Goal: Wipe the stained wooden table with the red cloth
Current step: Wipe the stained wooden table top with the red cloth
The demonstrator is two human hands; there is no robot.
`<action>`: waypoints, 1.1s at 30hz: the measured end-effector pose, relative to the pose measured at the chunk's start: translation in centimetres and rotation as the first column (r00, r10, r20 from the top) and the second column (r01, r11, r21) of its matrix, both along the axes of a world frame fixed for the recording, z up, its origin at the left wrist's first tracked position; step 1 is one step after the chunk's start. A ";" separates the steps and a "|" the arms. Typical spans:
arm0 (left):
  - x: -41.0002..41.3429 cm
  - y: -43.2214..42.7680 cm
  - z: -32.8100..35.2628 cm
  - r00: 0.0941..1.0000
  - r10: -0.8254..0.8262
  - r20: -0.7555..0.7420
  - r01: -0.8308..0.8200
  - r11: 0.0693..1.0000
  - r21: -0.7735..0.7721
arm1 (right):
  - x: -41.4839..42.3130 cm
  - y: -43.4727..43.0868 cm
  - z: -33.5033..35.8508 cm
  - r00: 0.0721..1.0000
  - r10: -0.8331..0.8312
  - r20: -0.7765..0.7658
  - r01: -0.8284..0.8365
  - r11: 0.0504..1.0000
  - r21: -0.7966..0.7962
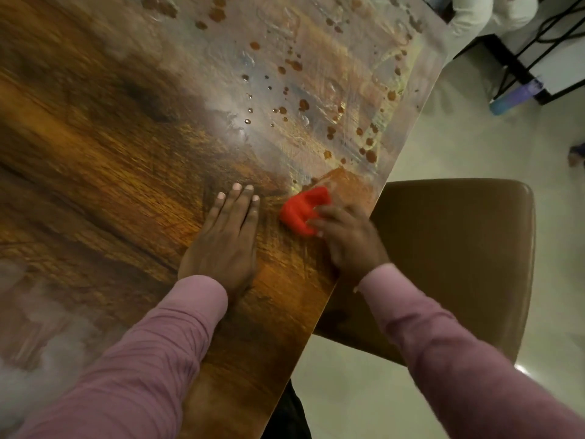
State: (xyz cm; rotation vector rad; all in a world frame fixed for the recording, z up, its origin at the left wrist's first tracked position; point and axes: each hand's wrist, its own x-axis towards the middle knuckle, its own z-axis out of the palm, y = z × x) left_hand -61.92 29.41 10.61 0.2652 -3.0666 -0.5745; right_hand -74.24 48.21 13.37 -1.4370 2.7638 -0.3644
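The wooden table (110, 160) fills the left and middle of the view. Several brown stain spots (304, 104) and smeared streaks cover its far right part. My right hand (345, 239) grips a bunched red cloth (304, 210) and holds it down on the tabletop near the right edge, just below the stains. My left hand (226, 242) lies flat on the wood with straight fingers, a little left of the cloth. Both arms wear pink sleeves.
A brown padded chair (459, 255) stands tucked against the table's right edge. Beyond it is pale floor, with a black metal frame (519, 68), cables and a blue-purple bottle (516, 96) at the upper right. A person in white (487, 14) sits at the top right.
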 end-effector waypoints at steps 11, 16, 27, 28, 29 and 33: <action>-0.4 0.2 0.2 0.999 0.044 0.007 -0.043 0.998 -0.043 | 0.6 -1.9 -0.4 0.969 0.235 0.077 -0.231 0.971 -0.053; -0.4 0.0 -0.1 0.999 0.044 0.006 -0.043 0.994 -0.104 | -6.8 -3.6 0.1 0.997 0.073 -0.007 -0.073 0.997 -0.002; -0.4 0.1 -0.5 0.996 0.072 0.045 -0.069 0.995 -0.076 | -4.7 -5.7 0.3 0.919 0.386 0.075 -0.379 0.921 -0.093; -0.4 0.1 -0.5 0.996 0.073 0.045 -0.069 0.994 -0.084 | -6.1 -6.0 0.4 0.919 0.391 0.057 -0.388 0.920 -0.058; -0.4 0.1 -0.5 0.996 0.073 0.045 -0.068 0.993 -0.094 | -7.6 -6.6 0.5 0.942 0.334 0.041 -0.333 0.943 -0.024; -0.5 0.0 -0.4 0.996 0.081 0.038 -0.077 0.992 -0.101 | -11.7 -10.2 0.5 0.992 -0.092 0.083 0.095 0.995 -0.028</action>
